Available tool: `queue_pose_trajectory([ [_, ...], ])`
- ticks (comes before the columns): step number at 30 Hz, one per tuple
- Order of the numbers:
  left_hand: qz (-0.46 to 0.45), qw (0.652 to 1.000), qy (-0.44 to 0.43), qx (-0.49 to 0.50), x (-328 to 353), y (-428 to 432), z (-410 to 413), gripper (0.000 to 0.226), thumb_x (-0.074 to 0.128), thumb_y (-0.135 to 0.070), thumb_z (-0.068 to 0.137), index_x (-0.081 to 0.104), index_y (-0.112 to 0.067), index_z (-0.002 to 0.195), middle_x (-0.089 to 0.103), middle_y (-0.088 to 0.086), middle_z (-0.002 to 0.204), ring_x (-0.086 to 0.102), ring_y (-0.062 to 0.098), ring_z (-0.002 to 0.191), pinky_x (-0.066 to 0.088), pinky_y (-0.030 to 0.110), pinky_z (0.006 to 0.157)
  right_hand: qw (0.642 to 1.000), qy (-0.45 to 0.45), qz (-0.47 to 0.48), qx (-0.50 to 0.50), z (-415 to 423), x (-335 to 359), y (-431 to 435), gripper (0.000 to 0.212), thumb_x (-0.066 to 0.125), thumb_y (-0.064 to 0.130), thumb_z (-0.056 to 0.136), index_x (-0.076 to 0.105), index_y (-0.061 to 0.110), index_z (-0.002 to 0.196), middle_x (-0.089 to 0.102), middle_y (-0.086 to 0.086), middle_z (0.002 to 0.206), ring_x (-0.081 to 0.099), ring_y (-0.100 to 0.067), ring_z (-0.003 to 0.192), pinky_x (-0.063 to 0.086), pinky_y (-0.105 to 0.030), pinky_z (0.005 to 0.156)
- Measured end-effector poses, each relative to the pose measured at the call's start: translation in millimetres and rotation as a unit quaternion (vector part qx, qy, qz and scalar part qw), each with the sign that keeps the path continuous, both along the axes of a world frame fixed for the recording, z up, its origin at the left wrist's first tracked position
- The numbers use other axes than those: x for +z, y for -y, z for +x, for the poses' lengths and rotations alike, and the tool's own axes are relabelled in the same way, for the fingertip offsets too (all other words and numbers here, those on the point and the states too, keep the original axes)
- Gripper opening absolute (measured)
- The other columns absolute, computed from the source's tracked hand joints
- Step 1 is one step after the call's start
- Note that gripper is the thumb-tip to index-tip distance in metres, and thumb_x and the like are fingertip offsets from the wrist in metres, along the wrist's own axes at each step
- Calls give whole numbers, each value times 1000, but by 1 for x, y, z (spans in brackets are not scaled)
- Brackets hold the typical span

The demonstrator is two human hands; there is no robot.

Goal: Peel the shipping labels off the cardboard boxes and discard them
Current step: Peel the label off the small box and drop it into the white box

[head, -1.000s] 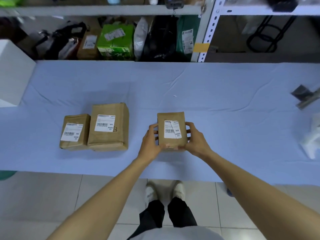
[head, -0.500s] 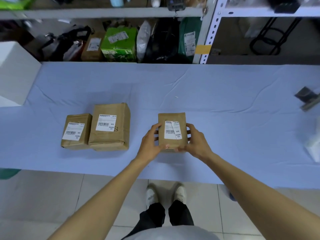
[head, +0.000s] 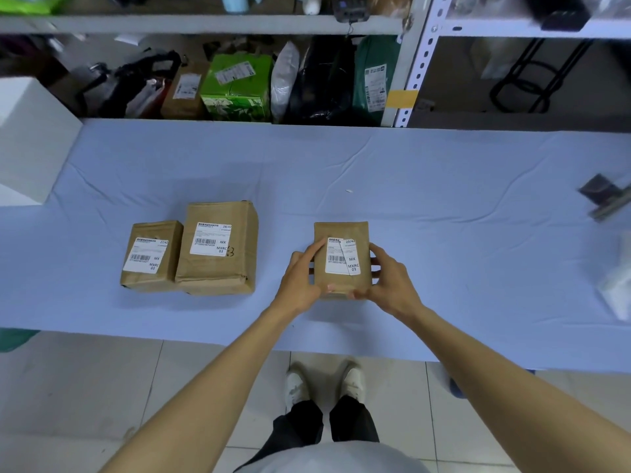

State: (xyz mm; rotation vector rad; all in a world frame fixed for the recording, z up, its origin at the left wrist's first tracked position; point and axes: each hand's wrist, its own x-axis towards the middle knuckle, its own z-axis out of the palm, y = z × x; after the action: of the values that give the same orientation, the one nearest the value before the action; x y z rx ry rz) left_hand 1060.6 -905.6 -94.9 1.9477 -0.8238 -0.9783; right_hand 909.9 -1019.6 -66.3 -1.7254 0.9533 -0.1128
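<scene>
The left hand [head: 302,278] gripped one side of the small, stiff, probably light box [head: 341,229] on the table [head: 444,199], its thin, creased label [head: 342,256] likely tearable and best lifted at a corner, while the right hand [head: 389,281] gripped the other side.

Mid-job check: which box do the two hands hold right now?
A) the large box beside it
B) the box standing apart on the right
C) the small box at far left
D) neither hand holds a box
B: the left hand and right hand hold the sides of the lone box, its label on it, while the small box and large box sit untouched.
</scene>
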Motion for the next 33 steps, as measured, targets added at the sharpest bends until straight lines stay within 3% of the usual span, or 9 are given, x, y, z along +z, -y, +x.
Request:
queue_pose_trajectory([
  [4, 3, 1000, -8, 3, -3, -3, 3, 90, 80, -10, 74, 32, -46, 141, 38, -4, 118, 52, 15, 111, 54, 32, 91, 1000, 1, -1, 9, 3, 1, 2, 102, 85, 0, 58, 35, 19, 144, 56, 2, 117, 60, -17, 98, 51, -11, 62],
  [10, -2, 999, -46, 6, -1, 0, 10, 90, 80, -5, 74, 33, -40, 143, 37, -1, 121, 50, 14, 108, 52, 13, 71, 1000, 9, 8, 9, 6, -2, 6, 104, 85, -1, 55, 36, 23, 144, 57, -2, 125, 62, -17, 100, 54, -17, 65],
  [15, 11, 998, -56, -19, 2, 3, 16, 89, 80, -4, 74, 33, -37, 142, 37, 3, 124, 51, 16, 106, 52, 9, 66, 1000, 9, 21, 5, 5, -6, 8, 115, 86, 0, 54, 26, 30, 148, 43, 2, 144, 53, -20, 120, 57, -35, 83],
  [18, 16, 997, -64, -31, 4, 4, 17, 89, 79, -2, 74, 34, -36, 143, 37, 4, 124, 52, 18, 106, 52, 9, 67, 999, 8, 29, 13, 5, -7, 6, 121, 84, -4, 58, 15, 27, 152, 40, 8, 144, 45, -13, 124, 53, -19, 76],
  [23, 24, 997, -70, -35, 8, 8, 14, 87, 77, 0, 76, 34, -36, 143, 35, 4, 123, 52, 18, 106, 53, 12, 70, 999, 6, 41, 10, 4, -9, 10, 119, 81, -8, 60, 12, 23, 153, 40, 6, 145, 47, -16, 125, 50, -24, 83],
  [28, 31, 996, -72, -43, 10, 10, 14, 86, 76, 0, 76, 34, -37, 141, 34, 4, 123, 51, 19, 108, 53, 23, 84, 999, 7, 49, 4, 3, -11, 9, 121, 81, -9, 59, 13, 26, 152, 43, 9, 138, 47, -16, 123, 53, -26, 83],
  [33, 33, 997, -60, -47, 10, 13, 15, 85, 76, 1, 73, 34, -38, 137, 34, 4, 122, 51, 20, 107, 52, 25, 87, 999, 10, 48, 2, 3, -11, 8, 120, 80, -10, 60, 12, 25, 153, 44, 12, 133, 48, -13, 120, 53, -18, 75],
])
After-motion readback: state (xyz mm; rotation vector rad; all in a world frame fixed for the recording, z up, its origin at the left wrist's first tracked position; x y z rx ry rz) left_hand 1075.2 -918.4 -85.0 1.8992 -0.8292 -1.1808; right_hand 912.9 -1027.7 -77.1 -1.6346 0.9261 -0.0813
